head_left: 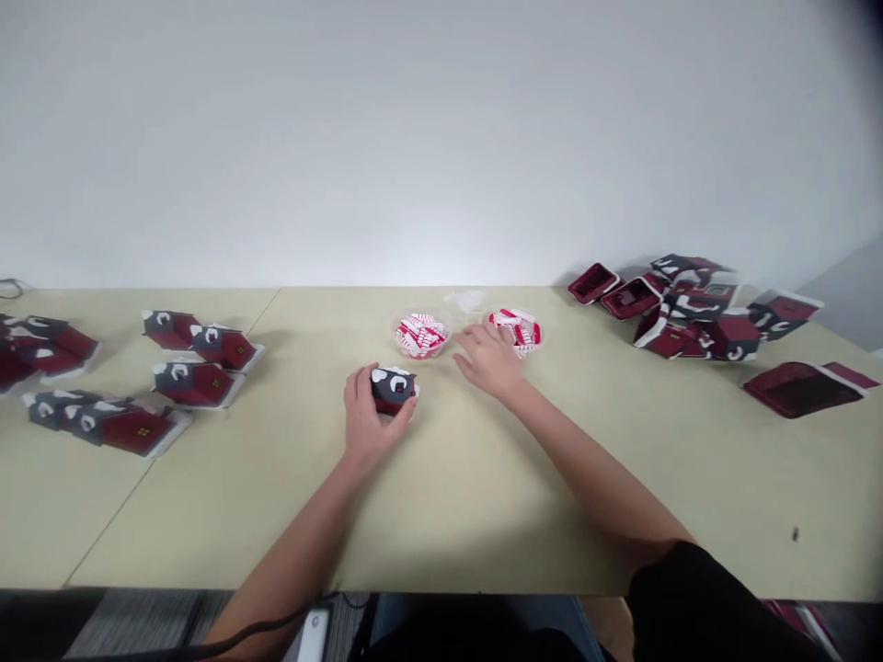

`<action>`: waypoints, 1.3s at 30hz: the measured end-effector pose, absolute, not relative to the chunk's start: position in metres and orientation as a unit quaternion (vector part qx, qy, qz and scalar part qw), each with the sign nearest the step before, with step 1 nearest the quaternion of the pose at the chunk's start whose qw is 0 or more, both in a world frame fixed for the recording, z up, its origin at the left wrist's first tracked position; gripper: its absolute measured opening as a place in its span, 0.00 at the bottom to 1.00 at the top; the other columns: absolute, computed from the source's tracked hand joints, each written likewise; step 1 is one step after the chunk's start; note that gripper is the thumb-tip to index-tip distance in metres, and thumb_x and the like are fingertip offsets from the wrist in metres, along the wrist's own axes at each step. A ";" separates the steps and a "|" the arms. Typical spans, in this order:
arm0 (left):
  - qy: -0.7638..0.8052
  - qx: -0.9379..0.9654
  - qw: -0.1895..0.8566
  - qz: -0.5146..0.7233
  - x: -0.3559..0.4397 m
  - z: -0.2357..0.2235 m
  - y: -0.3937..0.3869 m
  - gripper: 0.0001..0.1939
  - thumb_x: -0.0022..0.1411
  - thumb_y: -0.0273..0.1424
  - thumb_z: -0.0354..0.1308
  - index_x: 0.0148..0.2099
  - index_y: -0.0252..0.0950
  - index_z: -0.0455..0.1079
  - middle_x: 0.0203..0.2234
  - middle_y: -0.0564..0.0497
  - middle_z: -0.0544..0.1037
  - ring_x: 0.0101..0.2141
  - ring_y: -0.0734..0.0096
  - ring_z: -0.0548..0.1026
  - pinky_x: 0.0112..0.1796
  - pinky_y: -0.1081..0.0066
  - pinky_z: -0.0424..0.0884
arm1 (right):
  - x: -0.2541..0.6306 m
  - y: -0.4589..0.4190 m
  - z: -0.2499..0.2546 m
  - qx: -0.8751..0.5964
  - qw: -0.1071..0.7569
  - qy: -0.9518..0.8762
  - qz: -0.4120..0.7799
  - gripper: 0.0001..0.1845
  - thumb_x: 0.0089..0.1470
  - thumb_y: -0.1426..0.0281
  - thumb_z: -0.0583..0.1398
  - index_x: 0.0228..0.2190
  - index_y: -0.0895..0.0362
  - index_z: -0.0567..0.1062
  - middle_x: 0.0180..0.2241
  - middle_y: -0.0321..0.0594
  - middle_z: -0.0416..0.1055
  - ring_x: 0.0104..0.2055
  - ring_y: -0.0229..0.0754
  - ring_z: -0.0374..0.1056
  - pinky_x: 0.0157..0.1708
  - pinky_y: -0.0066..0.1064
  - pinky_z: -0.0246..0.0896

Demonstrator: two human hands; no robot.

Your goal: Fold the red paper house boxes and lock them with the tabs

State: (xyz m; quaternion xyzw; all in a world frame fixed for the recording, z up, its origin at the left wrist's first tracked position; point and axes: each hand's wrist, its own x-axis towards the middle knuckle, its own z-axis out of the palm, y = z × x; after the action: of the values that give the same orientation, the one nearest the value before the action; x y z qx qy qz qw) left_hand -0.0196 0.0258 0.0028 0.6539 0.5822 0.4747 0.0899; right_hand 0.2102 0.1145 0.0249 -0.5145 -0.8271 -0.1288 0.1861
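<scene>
My left hand (pixel 369 418) is closed around a small toy house (pixel 393 391) with dark red walls and a dark grey roof with white patches. The house stands on the table in front of me. My right hand (pixel 488 359) hovers between two clear bowls, fingers stretched and apart, with nothing visible in them. Its fingertips are near the rim of the left bowl (pixel 422 334), which holds red-and-white striped pieces. Partly behind the hand is the right bowl (pixel 528 333), filled with similar red and white pieces.
Several similar houses stand on the left, one group nearer (pixel 200 382) and another at the edge (pixel 51 349). A jumbled pile of houses (pixel 696 308) lies at the right, beside a hollow dark red part (pixel 804 388). Behind the pale table (pixel 441 515) rises a wall.
</scene>
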 end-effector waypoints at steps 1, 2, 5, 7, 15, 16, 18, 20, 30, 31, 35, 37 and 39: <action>0.579 0.656 0.090 0.475 -0.019 0.002 0.026 0.31 0.55 0.41 0.63 0.58 0.37 0.59 0.51 0.40 0.66 0.55 0.52 0.67 0.57 0.53 0.63 | 0.196 0.118 0.028 -0.483 0.172 -0.851 -0.117 0.18 0.59 0.66 0.58 0.50 0.55 0.73 0.52 0.50 0.72 0.53 0.55 0.63 0.51 0.46 0.51; 0.576 0.659 0.090 0.475 -0.018 0.002 0.025 0.31 0.55 0.41 0.63 0.58 0.37 0.59 0.51 0.40 0.66 0.55 0.52 0.67 0.57 0.53 0.63 | 0.183 0.122 0.031 -0.459 0.158 -0.868 -0.110 0.18 0.60 0.66 0.58 0.51 0.55 0.73 0.52 0.50 0.72 0.53 0.54 0.63 0.51 0.46 0.51; 0.568 0.666 0.089 0.476 -0.019 0.000 0.025 0.31 0.56 0.41 0.63 0.58 0.36 0.59 0.51 0.40 0.67 0.54 0.53 0.67 0.57 0.53 0.63 | 0.150 0.132 0.034 -0.429 0.122 -0.888 -0.113 0.14 0.62 0.71 0.54 0.46 0.55 0.76 0.48 0.48 0.75 0.51 0.51 0.65 0.52 0.44 0.50; 0.568 0.665 0.093 0.476 -0.019 -0.001 0.026 0.31 0.57 0.41 0.63 0.58 0.36 0.59 0.52 0.39 0.67 0.54 0.53 0.67 0.57 0.53 0.64 | 0.139 0.136 0.032 -0.430 0.117 -0.887 -0.119 0.15 0.63 0.75 0.52 0.42 0.55 0.78 0.43 0.45 0.77 0.48 0.48 0.67 0.52 0.42 0.49; 0.578 0.667 0.103 0.458 -0.020 0.003 0.026 0.29 0.58 0.42 0.62 0.57 0.36 0.59 0.52 0.39 0.67 0.55 0.52 0.66 0.57 0.52 0.63 | 0.175 0.124 0.048 -0.501 0.203 -0.831 -0.133 0.14 0.63 0.73 0.52 0.34 0.56 0.78 0.37 0.44 0.77 0.41 0.46 0.67 0.40 0.37 0.50; 0.578 0.667 0.104 0.458 -0.019 0.003 0.025 0.29 0.58 0.42 0.62 0.57 0.36 0.59 0.52 0.39 0.67 0.55 0.52 0.66 0.57 0.51 0.63 | 0.184 0.124 0.053 -0.512 0.224 -0.819 -0.130 0.14 0.63 0.72 0.53 0.33 0.56 0.78 0.36 0.45 0.77 0.40 0.46 0.67 0.39 0.37 0.50; 0.580 0.665 0.107 0.458 -0.019 0.004 0.025 0.29 0.58 0.41 0.62 0.57 0.37 0.59 0.52 0.40 0.67 0.55 0.52 0.66 0.57 0.52 0.63 | 0.203 0.126 0.061 -0.532 0.287 -0.789 -0.110 0.13 0.62 0.69 0.55 0.31 0.55 0.78 0.35 0.44 0.78 0.39 0.46 0.67 0.36 0.35 0.52; 0.585 0.660 0.113 0.458 -0.017 0.005 0.024 0.29 0.58 0.41 0.62 0.58 0.37 0.59 0.52 0.40 0.67 0.55 0.52 0.66 0.57 0.52 0.63 | 0.220 0.131 0.066 -0.533 0.361 -0.762 -0.066 0.09 0.59 0.68 0.59 0.29 0.54 0.78 0.33 0.42 0.78 0.38 0.46 0.68 0.35 0.34 0.55; 0.593 0.651 0.118 0.460 -0.015 0.006 0.025 0.28 0.57 0.39 0.63 0.57 0.39 0.60 0.52 0.39 0.66 0.56 0.51 0.66 0.58 0.50 0.63 | 0.239 0.141 0.061 -0.548 0.574 -0.590 0.149 0.08 0.45 0.64 0.66 0.24 0.56 0.76 0.24 0.36 0.75 0.27 0.40 0.68 0.31 0.32 0.64; 0.593 0.650 0.118 0.461 -0.015 0.006 0.025 0.28 0.57 0.39 0.63 0.57 0.39 0.60 0.52 0.40 0.66 0.56 0.51 0.66 0.58 0.50 0.63 | 0.238 0.141 0.061 -0.552 0.577 -0.581 0.158 0.08 0.45 0.64 0.66 0.24 0.56 0.76 0.24 0.35 0.74 0.26 0.40 0.68 0.30 0.32 0.64; 0.597 0.644 0.127 0.462 -0.015 0.006 0.025 0.29 0.56 0.39 0.63 0.57 0.39 0.60 0.53 0.40 0.66 0.56 0.52 0.65 0.58 0.50 0.63 | 0.237 0.142 0.061 -0.551 0.587 -0.572 0.157 0.08 0.44 0.64 0.66 0.24 0.56 0.77 0.24 0.36 0.74 0.26 0.39 0.68 0.30 0.31 0.63; 0.598 0.642 0.128 0.461 -0.015 0.006 0.025 0.29 0.56 0.39 0.64 0.57 0.39 0.60 0.53 0.39 0.66 0.56 0.51 0.65 0.58 0.50 0.62 | 0.239 0.143 0.060 -0.548 0.590 -0.571 0.161 0.09 0.44 0.63 0.66 0.24 0.56 0.77 0.25 0.36 0.75 0.26 0.39 0.69 0.30 0.31 0.63; 0.599 0.642 0.127 0.462 -0.014 0.006 0.025 0.29 0.56 0.39 0.64 0.57 0.39 0.60 0.53 0.39 0.66 0.56 0.51 0.65 0.58 0.49 0.62 | 0.239 0.144 0.059 -0.547 0.590 -0.570 0.168 0.10 0.44 0.62 0.66 0.25 0.56 0.77 0.25 0.37 0.75 0.27 0.40 0.69 0.29 0.31 0.63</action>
State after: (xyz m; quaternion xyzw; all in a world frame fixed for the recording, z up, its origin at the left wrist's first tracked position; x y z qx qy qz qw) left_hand -0.0145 0.0248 0.0057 0.6421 0.5987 0.4616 0.1275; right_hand 0.2394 0.1444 0.0588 -0.5466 -0.5699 0.1678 0.5902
